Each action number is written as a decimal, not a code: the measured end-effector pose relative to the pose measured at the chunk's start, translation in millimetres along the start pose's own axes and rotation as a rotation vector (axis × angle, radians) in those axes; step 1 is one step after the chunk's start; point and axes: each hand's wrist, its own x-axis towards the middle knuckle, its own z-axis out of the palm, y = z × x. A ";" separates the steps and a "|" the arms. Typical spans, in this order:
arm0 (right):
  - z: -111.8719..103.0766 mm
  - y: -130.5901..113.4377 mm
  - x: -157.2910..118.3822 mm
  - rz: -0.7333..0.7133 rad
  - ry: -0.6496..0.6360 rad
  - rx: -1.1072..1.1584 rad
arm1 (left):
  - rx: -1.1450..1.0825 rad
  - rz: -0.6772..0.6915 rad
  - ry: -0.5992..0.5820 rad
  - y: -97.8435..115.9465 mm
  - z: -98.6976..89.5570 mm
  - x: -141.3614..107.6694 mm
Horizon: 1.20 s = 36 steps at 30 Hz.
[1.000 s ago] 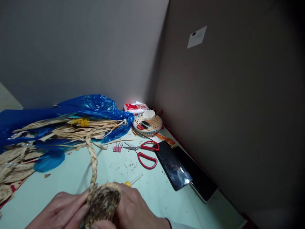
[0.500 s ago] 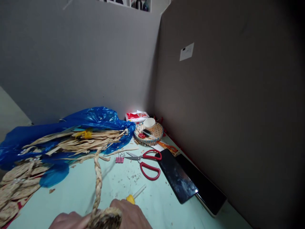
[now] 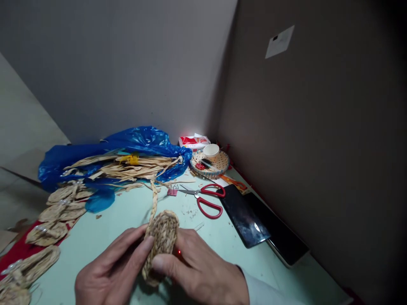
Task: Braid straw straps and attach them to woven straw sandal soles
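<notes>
Between my two hands is a small oval sole of braided straw (image 3: 163,235), tilted up above the table. My left hand (image 3: 116,264) pinches its left edge with thumb and fingers, where a loose straw braid (image 3: 154,201) leaves the sole and runs away from me. My right hand (image 3: 200,264) grips the right side, its thumb pressed on the face of the sole. Beyond the hands lie red-handled scissors (image 3: 210,199), blades partly apart, and a pink binder clip (image 3: 172,192). The clear shaft of a tool (image 3: 199,226) shows just past my right hand.
A blue plastic bag (image 3: 140,140) with bundled straw strips (image 3: 136,167) lies at the back left. Several small straw slippers (image 3: 47,233) line the left edge. A woven basket (image 3: 210,169) holds a white cup (image 3: 211,150). Two dark flat devices (image 3: 244,218) lie right, beside the partition (image 3: 302,140).
The view has tipped down and shifted left, bringing both hands and the whole sole into sight. The sole now stands with its face showing. The tool's yellow handle is now hidden.
</notes>
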 end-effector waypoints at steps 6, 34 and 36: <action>-7.7 3.7 2.7 0.156 0.241 0.015 | -0.055 -0.046 -0.064 16.9 3.8 2.1; -30.2 6.5 0.4 0.091 0.146 -0.047 | 0.174 0.259 -0.374 18.1 0.7 18.2; -37.1 6.0 0.7 0.061 0.136 -0.010 | 0.218 0.286 -0.417 15.1 -1.6 17.9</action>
